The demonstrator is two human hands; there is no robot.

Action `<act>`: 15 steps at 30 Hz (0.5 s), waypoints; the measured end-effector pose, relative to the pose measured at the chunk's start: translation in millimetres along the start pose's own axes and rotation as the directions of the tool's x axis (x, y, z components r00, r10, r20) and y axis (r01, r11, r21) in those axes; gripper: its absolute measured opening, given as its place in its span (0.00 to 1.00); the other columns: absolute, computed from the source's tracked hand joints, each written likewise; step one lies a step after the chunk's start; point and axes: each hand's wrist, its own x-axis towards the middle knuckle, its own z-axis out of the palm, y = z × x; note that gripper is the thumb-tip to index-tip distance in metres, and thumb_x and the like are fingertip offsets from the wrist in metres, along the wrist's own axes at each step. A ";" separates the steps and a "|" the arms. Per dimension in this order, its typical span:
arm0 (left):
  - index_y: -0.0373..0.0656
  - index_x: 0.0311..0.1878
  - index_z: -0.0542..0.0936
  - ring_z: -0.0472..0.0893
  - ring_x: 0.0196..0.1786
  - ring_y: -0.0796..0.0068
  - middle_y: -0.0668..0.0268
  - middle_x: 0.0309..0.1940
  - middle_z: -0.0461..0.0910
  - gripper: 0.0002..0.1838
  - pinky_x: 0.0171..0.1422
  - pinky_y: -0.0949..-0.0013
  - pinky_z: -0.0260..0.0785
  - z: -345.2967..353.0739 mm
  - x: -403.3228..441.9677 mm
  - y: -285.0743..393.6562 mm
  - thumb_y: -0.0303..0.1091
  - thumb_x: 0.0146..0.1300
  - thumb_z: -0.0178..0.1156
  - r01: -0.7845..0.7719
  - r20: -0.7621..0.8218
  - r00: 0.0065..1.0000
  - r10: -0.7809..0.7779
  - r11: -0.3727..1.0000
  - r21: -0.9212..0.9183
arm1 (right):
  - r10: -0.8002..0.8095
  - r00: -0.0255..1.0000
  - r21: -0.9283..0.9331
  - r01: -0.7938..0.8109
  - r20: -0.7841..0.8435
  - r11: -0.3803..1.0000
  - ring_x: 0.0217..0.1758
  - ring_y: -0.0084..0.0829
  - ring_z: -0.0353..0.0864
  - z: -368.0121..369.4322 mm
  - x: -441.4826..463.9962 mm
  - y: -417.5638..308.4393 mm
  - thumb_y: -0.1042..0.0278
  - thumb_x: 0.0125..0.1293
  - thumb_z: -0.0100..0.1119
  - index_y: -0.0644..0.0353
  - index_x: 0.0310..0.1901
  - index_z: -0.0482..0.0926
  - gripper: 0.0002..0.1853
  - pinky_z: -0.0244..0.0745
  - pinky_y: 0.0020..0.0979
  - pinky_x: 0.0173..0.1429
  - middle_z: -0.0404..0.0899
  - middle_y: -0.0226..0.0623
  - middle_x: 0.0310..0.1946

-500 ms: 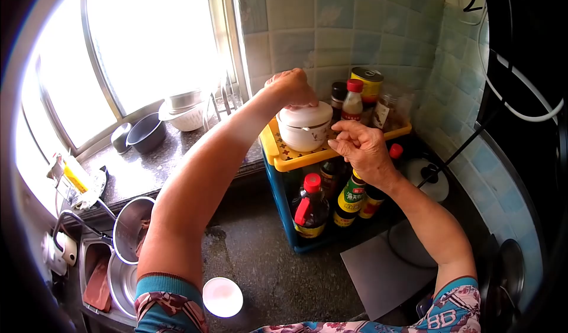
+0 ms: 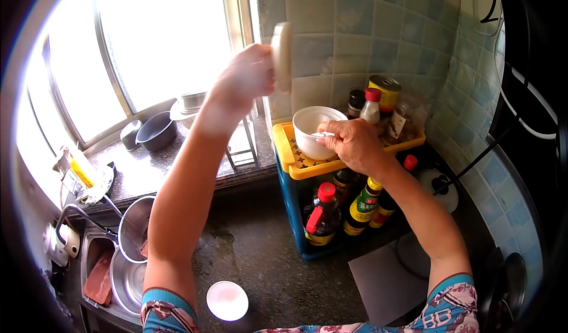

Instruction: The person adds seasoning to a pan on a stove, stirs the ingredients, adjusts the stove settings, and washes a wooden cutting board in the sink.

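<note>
My left hand (image 2: pixel 245 75) is raised in front of the window and grips a white pot lid (image 2: pixel 282 58), which is tilted on edge and blurred by motion. Below it to the right, the white ceramic pot (image 2: pixel 310 140) sits uncovered on the yellow rack top. My right hand (image 2: pixel 358 143) is at the pot's right side, its thumb and fingers pinched on what looks like a white spoon handle (image 2: pixel 324 134) at the rim. The fingers partly hide this handle, and the pot's contents cannot be made out.
The yellow-topped rack (image 2: pixel 302 170) also carries a red-capped bottle (image 2: pixel 371 105), a yellow can (image 2: pixel 386 93) and jars. Sauce bottles (image 2: pixel 362 207) stand underneath. A small white bowl (image 2: pixel 227 300) is on the dark counter. Metal pots (image 2: pixel 133 280) are by the sink at left.
My left hand has lifted the lid off the pot, up and to the left. My right hand has closed in on the pot's rim. The view has shifted slightly.
</note>
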 end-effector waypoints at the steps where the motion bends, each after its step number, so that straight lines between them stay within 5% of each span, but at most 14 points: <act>1: 0.37 0.46 0.73 0.76 0.38 0.73 0.58 0.37 0.76 0.13 0.42 0.68 0.70 -14.5 -14.0 0.5 0.34 0.63 0.46 0.004 -0.015 1.000 -0.005 0.997 -0.079 | 0.048 0.997 0.017 -0.049 0.055 0.999 0.31 0.35 0.80 -2.2 5.1 -0.6 0.66 0.53 0.62 0.60 0.41 0.80 0.13 0.74 0.32 0.39 0.79 0.45 0.29; 2: 0.36 0.49 0.69 0.77 0.45 0.64 0.53 0.42 0.75 0.17 0.51 0.57 0.72 -27.2 -31.7 2.1 0.39 0.68 0.41 0.006 -0.033 0.999 -0.012 0.987 -0.162 | 0.093 0.989 0.028 -0.097 0.114 0.995 0.34 0.42 0.80 -4.5 9.1 -0.4 0.63 0.54 0.60 0.57 0.39 0.81 0.12 0.74 0.37 0.43 0.79 0.47 0.33; 4: 0.36 0.53 0.67 0.74 0.52 0.63 0.52 0.48 0.71 0.18 0.55 0.56 0.70 -45.6 -69.6 13.5 0.38 0.69 0.39 0.071 -0.110 0.991 -0.075 0.997 -0.040 | 0.086 0.993 0.042 -0.089 0.075 0.995 0.32 0.41 0.80 -2.3 16.5 6.4 0.65 0.54 0.59 0.60 0.35 0.81 0.09 0.74 0.35 0.39 0.80 0.46 0.29; 6: 0.35 0.54 0.66 0.74 0.52 0.64 0.54 0.48 0.72 0.18 0.53 0.61 0.72 -57.1 -106.1 12.7 0.37 0.68 0.40 0.078 -0.157 0.966 -0.206 0.808 -0.584 | 0.227 0.973 0.248 -0.210 -0.040 0.946 0.28 0.37 0.79 2.4 26.8 17.3 0.68 0.55 0.58 0.63 0.29 0.79 0.07 0.72 0.33 0.35 0.79 0.44 0.25; 8: 0.35 0.54 0.66 0.75 0.51 0.65 0.56 0.49 0.72 0.17 0.51 0.65 0.73 -85.6 -146.3 -13.6 0.35 0.67 0.42 0.039 -0.149 0.982 -0.113 0.903 -0.428 | 0.259 0.965 0.278 -0.240 -0.035 0.930 0.25 0.33 0.78 6.3 35.3 30.4 0.70 0.55 0.58 0.65 0.25 0.77 0.07 0.70 0.31 0.31 0.78 0.42 0.21; 10: 0.34 0.54 0.67 0.76 0.49 0.67 0.56 0.48 0.73 0.16 0.50 0.66 0.74 -88.7 -189.5 -17.8 0.33 0.67 0.43 0.096 -0.204 0.953 -0.222 0.865 -0.493 | 0.319 0.948 0.248 -0.311 0.007 0.918 0.25 0.30 0.78 9.6 42.9 36.9 0.71 0.54 0.57 0.65 0.26 0.78 0.06 0.71 0.29 0.32 0.78 0.41 0.21; 12: 0.34 0.51 0.69 0.77 0.46 0.66 0.56 0.45 0.75 0.14 0.48 0.65 0.75 -97.1 -220.4 -21.2 0.30 0.66 0.43 0.173 -0.251 0.845 -0.471 0.686 -0.706 | 0.349 0.937 0.223 -0.341 0.003 0.913 0.25 0.32 0.78 13.3 48.3 37.1 0.72 0.52 0.58 0.64 0.26 0.79 0.05 0.72 0.30 0.33 0.79 0.42 0.22; 15: 0.34 0.48 0.71 0.78 0.44 0.65 0.57 0.42 0.76 0.12 0.46 0.63 0.75 -113.2 -265.5 -33.5 0.29 0.66 0.43 0.166 -0.279 0.813 -0.511 0.663 -0.730 | 0.306 0.951 0.019 -0.307 0.035 0.952 0.27 0.40 0.79 11.7 55.2 28.8 0.73 0.49 0.56 0.63 0.25 0.79 0.04 0.73 0.34 0.35 0.78 0.45 0.21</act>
